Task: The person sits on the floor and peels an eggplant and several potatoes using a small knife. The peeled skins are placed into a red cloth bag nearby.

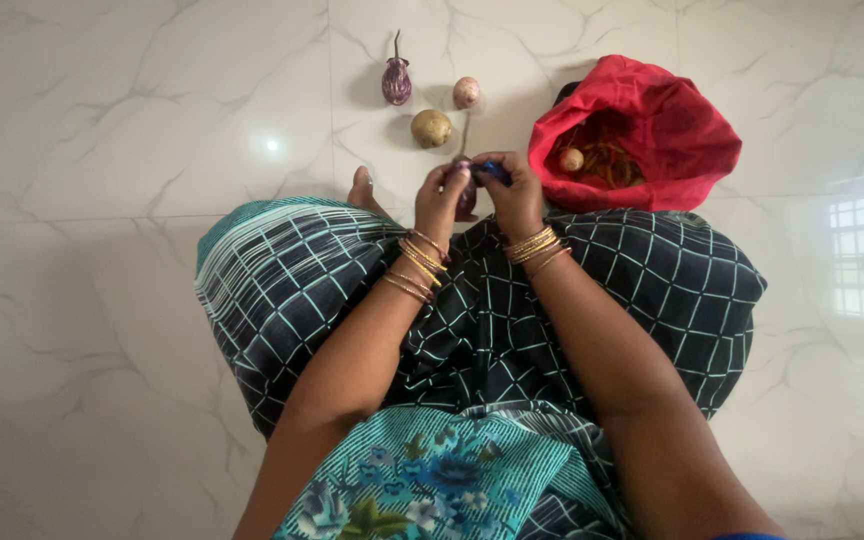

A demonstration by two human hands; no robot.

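Observation:
My left hand grips a small purple eggplant above my lap, its stem pointing away from me. Close beside it, my right hand is closed around a small dark blue tool held against the eggplant. Both wrists carry gold bangles. On the floor just beyond lie another purple eggplant, a yellowish round vegetable and a pale pinkish round one.
A red cloth bag stands open to the right on the white marble floor, with a small round vegetable and orange-brown produce inside. I sit on the floor in a dark checked garment; one bare foot pokes out.

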